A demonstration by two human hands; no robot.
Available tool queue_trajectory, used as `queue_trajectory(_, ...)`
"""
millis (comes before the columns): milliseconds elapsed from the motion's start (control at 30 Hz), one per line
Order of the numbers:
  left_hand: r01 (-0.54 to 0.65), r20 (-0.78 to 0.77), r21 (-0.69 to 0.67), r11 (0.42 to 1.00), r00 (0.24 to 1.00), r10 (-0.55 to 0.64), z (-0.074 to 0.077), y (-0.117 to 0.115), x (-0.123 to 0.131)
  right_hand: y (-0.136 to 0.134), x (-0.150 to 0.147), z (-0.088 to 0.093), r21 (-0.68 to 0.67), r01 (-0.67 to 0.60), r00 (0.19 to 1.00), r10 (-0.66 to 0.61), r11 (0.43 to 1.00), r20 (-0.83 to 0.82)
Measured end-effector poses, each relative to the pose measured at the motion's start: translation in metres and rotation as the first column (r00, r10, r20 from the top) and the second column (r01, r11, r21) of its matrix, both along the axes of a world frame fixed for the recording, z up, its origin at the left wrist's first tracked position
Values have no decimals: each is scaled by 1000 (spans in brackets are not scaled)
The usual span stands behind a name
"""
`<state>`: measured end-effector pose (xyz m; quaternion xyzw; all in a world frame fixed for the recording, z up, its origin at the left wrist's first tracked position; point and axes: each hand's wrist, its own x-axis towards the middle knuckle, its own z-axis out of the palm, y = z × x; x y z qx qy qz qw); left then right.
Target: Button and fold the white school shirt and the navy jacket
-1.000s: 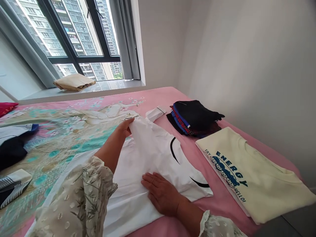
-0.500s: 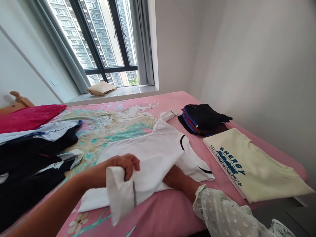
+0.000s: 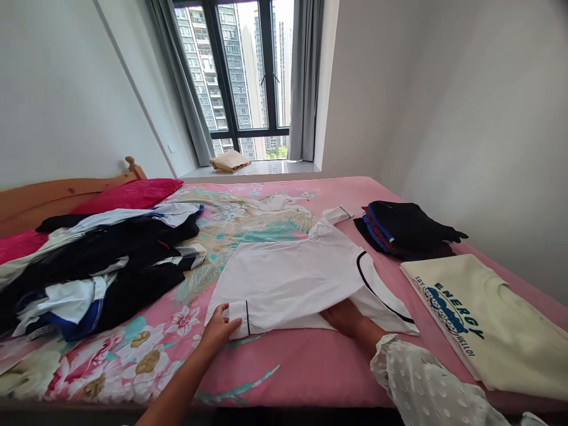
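Note:
A white shirt (image 3: 284, 272) with black trim lies spread on the pink bed, one sleeve laid across its body toward me. My left hand (image 3: 222, 326) is at that sleeve's cuff, thumb on top and fingers at the edge, closed on the fabric. The cuff has a dark stripe and lies low at the shirt's near left corner. My right hand (image 3: 348, 319) reaches under the near edge of the folded-over part, at the shirt's right side. Its fingers are hidden by the cloth, so its grip does not show.
To the right lie a folded cream T-shirt (image 3: 492, 325) with blue print and a stack of dark folded clothes (image 3: 408, 228). A loose heap of black and white clothes (image 3: 133, 266) covers the bed's left side, before a red pillow (image 3: 133, 194). A beige bundle (image 3: 229, 161) sits on the windowsill.
My left hand has lowered the raised sleeve cuff, which now lies flat at the near left. My right hand stays under the fold. The view has turned left, showing more of the clothes heap.

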<state>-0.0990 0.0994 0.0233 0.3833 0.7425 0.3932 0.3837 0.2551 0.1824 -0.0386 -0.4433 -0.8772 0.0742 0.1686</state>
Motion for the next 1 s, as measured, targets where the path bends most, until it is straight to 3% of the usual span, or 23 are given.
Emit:
queue_trajectory(100, 7, 5, 198, 980, 1000, -8, 10, 11, 1, -1, 0, -2, 8, 22, 1000, -22, 1000, 13)
queue_trajectory(167, 36, -75, 334, 942, 997, -12, 15, 21, -5, -2, -1, -2, 15, 44, 998, -45, 999, 32)
queue_trajectory(267, 85, -359, 244, 966, 933, 8, 11, 30, -16, -4, -1, 0, 16, 61, 997, -62, 998, 45)
queue_trajectory(333, 36, -494, 156, 987, 868, 46, 0, 28, -18, -5, -2, 3, 11, 60, 998, -60, 998, 36)
queue_trajectory(367, 38, -550, 173, 984, 832, 65, -7, 25, -16, -6, -2, 4, 4, 58, 998, -58, 998, 36)
queue_trajectory(433, 220, -690, 253, 942, 723, 17, -18, 16, -7, -6, -3, 8, -14, 59, 997, -58, 998, 52)
queue_trajectory(533, 656, -892, 165, 736, 417, -172, -29, 6, 14, -7, -5, 15, -50, 64, 994, -59, 997, 90)
queue_trajectory(567, 704, -914, 115, 701, 351, -203, -30, 6, 21, -7, -5, 17, -64, 73, 993, -66, 995, 97)
queue_trajectory(600, 699, -924, 79, 711, 319, -211, -31, 7, 26, -8, -6, 19, -82, 82, 992, -73, 993, 102)
queue_trajectory(667, 606, -928, 34, 795, 315, -200, -32, 12, 31, -9, -6, 23, -113, 94, 992, -83, 989, 98)
queue_trajectory(733, 550, -926, -27, 834, 301, -229, -33, 18, 28, -11, -3, 26, -144, 94, 993, -83, 985, 85)
queue_trajectory(867, 638, -930, -102, 763, 210, -300, -42, 18, 6, -23, 9, 29, -212, 120, 991, -106, 970, 80)
queue_trajectory(1000, 659, -932, -69, 749, 225, -284, -54, 12, -7, -39, 25, 29, -191, 196, 979, -179, 962, 100)
